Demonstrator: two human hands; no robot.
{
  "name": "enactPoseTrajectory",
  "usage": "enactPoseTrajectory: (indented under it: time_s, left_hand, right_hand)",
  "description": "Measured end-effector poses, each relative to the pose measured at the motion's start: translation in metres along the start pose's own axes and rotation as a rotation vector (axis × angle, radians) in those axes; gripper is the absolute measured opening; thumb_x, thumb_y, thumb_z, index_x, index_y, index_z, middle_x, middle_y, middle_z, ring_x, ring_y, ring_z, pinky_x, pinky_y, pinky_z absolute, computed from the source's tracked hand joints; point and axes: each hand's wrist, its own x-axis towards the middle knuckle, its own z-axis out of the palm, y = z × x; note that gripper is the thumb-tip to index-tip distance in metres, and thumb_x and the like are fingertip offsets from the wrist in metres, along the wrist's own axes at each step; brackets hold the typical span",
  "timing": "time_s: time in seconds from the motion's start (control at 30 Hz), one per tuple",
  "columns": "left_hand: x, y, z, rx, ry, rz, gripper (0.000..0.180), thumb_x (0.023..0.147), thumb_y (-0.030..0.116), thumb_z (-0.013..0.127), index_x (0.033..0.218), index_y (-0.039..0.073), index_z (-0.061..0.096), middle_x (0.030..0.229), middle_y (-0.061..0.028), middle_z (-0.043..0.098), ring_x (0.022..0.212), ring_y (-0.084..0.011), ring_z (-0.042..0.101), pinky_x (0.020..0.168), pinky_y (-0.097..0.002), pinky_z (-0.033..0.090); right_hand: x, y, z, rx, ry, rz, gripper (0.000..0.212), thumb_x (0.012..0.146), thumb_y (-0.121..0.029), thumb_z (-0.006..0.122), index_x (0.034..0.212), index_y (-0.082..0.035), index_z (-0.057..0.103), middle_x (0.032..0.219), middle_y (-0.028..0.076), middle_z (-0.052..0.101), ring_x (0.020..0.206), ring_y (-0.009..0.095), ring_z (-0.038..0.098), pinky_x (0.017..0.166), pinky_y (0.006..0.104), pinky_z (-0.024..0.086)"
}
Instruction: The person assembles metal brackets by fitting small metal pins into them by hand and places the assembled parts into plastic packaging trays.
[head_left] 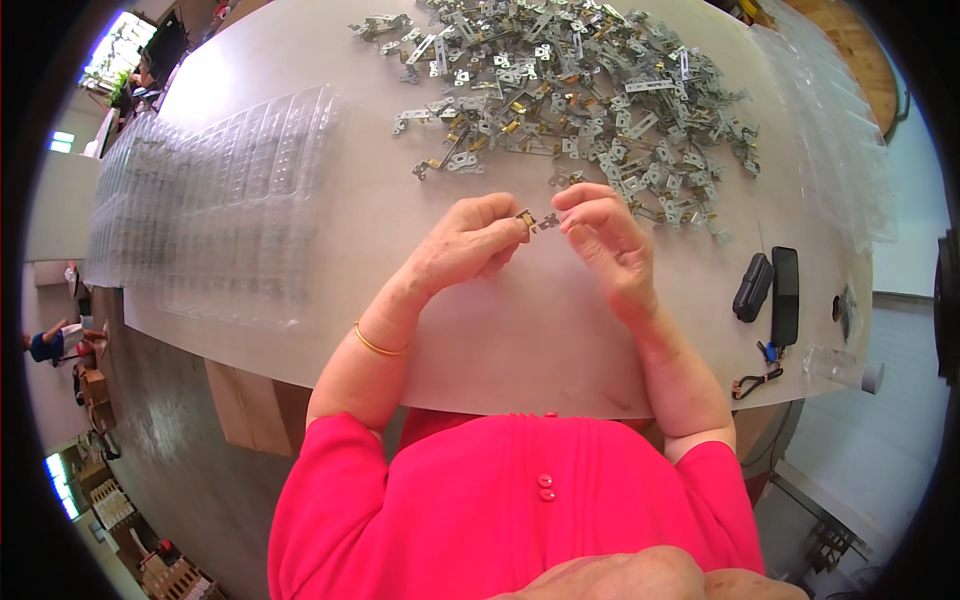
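Near the middle of the table, my left hand (478, 236) pinches a small metal fitting (546, 222) between thumb and fingers. The fitting has a brass-coloured end by the left fingertips and a grey plate reaching to the right. At that grey end is my right hand (612, 243), its fingers curled in toward the thumb and closed on the tip, which they partly hide. Just beyond both hands spreads a large loose pile of similar metal fittings (640, 125), grey with brass-coloured bits.
Stacked clear plastic trays (235, 200) cover the left of the table (520, 350); more clear trays (835, 130) lie along the far right edge. At the right are a black case (753, 288), a phone (785, 296), keys on a cord (757, 381) and a clear cylinder (838, 366).
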Motion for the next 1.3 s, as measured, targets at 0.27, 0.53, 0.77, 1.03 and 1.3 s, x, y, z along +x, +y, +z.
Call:
enactPoseTrajectory:
  time_s: [0.27,0.53,0.77,1.03,1.3]
  left_hand:
    - [0.004,-0.004,-0.001,-0.134,-0.086,-0.045,0.027,0.098,0.024,0.051,0.096,0.0,0.064,0.075,-0.0043,0.062,0.058,-0.012,0.058,0.05,-0.026,0.044]
    - [0.012,-0.016,-0.005,-0.352,-0.061,0.327,0.047,0.098,0.012,0.049,0.142,-0.005,0.045,0.135,-0.0186,0.058,0.122,-0.0272,0.06,0.104,-0.0408,0.046]
    - [0.009,-0.016,0.006,-0.155,-0.036,0.536,0.041,0.105,0.018,0.052,0.142,-0.001,0.05,0.141,-0.0133,0.057,0.127,-0.0226,0.056,0.11,-0.0396,0.042]
    - [0.009,-0.022,0.001,-0.263,0.04,0.361,0.028,0.108,0.024,0.046,0.114,0.0,0.06,0.092,-0.0051,0.063,0.091,-0.0163,0.064,0.088,-0.0327,0.051]
    - [0.008,-0.016,0.004,-0.163,-0.021,0.222,0.029,0.106,0.028,0.048,0.107,0.003,0.061,0.065,0.0016,0.05,0.058,-0.0075,0.045,0.056,-0.0234,0.036]
  right_hand:
    - [-0.005,0.006,0.003,-0.275,-0.138,-0.131,0.013,0.089,0.003,0.069,0.1,-0.004,0.065,0.114,0.009,0.063,0.099,0.019,0.062,0.086,0.0302,0.05]
    - [-0.003,0.008,0.004,0.607,0.151,0.285,0.008,0.101,-0.006,0.058,0.106,-0.004,0.064,0.107,0.004,0.066,0.099,0.016,0.065,0.092,0.0333,0.055]
    - [-0.005,0.019,0.003,0.69,0.138,0.424,0.009,0.103,-0.01,0.056,0.106,-0.006,0.064,0.107,0.003,0.066,0.1,0.014,0.064,0.094,0.0347,0.055]
    - [-0.012,-0.001,0.02,0.08,0.073,0.209,0.009,0.101,-0.007,0.061,0.11,-0.004,0.063,0.085,-0.002,0.062,0.076,0.005,0.057,0.067,0.0218,0.049]
    - [-0.012,-0.003,0.018,-0.155,0.085,0.212,0.01,0.099,-0.009,0.064,0.109,-0.004,0.065,0.075,-0.005,0.056,0.067,0.002,0.045,0.058,0.0202,0.039]
